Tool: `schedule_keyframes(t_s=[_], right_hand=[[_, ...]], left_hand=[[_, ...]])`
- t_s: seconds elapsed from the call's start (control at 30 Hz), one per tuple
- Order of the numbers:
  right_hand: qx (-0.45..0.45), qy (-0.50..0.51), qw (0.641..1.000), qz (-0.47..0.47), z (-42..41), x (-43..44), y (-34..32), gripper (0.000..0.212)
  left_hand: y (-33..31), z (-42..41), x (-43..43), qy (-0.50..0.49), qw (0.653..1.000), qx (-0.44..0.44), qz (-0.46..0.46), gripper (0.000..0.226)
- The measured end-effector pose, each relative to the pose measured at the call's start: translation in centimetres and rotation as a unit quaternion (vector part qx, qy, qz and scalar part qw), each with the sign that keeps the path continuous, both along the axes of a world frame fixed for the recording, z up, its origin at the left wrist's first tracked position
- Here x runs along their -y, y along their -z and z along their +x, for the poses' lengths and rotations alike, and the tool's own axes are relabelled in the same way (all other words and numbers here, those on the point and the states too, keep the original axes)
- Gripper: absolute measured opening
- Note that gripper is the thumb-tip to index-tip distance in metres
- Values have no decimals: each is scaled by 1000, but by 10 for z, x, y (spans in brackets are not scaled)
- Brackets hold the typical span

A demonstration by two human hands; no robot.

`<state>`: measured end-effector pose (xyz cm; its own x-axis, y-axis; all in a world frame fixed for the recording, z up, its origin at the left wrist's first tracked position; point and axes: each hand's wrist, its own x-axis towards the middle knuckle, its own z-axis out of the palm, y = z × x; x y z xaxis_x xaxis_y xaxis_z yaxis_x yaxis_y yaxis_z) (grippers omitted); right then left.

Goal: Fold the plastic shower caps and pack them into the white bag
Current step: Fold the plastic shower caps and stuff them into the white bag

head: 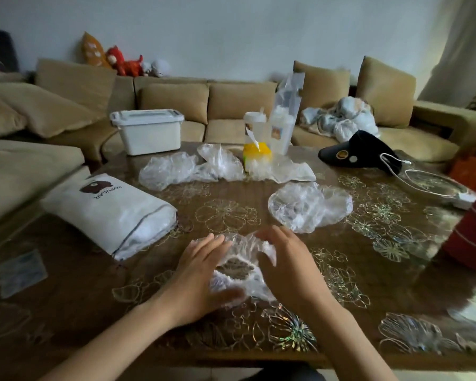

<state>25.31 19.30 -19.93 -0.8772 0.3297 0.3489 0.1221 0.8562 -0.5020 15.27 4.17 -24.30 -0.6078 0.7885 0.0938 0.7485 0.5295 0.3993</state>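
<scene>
Resting on a crumpled clear shower cap (pixel 243 244), both hands lie just to the right of the white bag (pixel 107 213), at its near end. The left hand (pixel 201 273) is palm down on the cap's left side. Its fingers are fairly straight and point away from the person, and its thumb, blurred, reaches across the cap's near edge. The right hand (pixel 283 265) covers the cap's right side, palm down and slightly arched, with its fingers spread and bent loosely inward over the plastic. Neither hand is clenched and neither closes round the cap; both simply press on it with relaxed fingers. Both forearms come in from the bottom edge and angle toward each other. Between the hands the cap's opening shows the table (pixel 99 284) beneath.

The white bag lies on its side on the table, its open mouth toward the hands, with white contents visible inside. A second cap (pixel 311 206) lies spread out further right of the bag, beyond the right hand and apart from it. A heap of caps (pixel 193 167) sits beyond the bag's far end, with a yellow packet (pixel 257 154) at its right and a lidded white box (pixel 149 130) behind it.
</scene>
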Motion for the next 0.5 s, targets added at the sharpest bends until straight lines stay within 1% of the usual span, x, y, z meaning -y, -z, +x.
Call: schedule_keyframes(t_s=[0.03,0.07,0.1,0.17,0.2,0.23,0.3,0.37,0.4,0.47,0.5], right_hand=[[8,-57,998,-23,3,7,1,36],[39,-101,993,-37,5,11,5,38],[81,-124,988,-40,8,10,11,44],[165,-130,978,-1,9,1,25,60],[187,-127,974,15,11,-3,29,66],[194,-122,973,14,12,-7,32,67],[161,-109,981,-27,15,-9,33,59],[105,-86,989,-66,17,-10,34,51],[87,-72,991,-75,18,-11,35,50],[55,-54,994,-75,18,-14,38,44],[43,-49,995,-73,17,-17,41,36]], left_hand=[[-1,-1,6,4,999,-16,45,99],[-2,-1,12,12,997,-21,75,97],[-2,-1,18,28,996,-29,74,96],[-1,-1,28,63,997,-47,22,90],[-1,1,31,74,996,-41,4,83],[-1,1,32,72,997,-25,8,73],[-2,0,33,52,998,-4,31,50],[-3,2,31,45,998,-9,45,46],[-3,3,30,52,997,-15,51,54],[0,4,32,63,997,-16,52,80],[3,3,34,68,996,-20,55,82]])
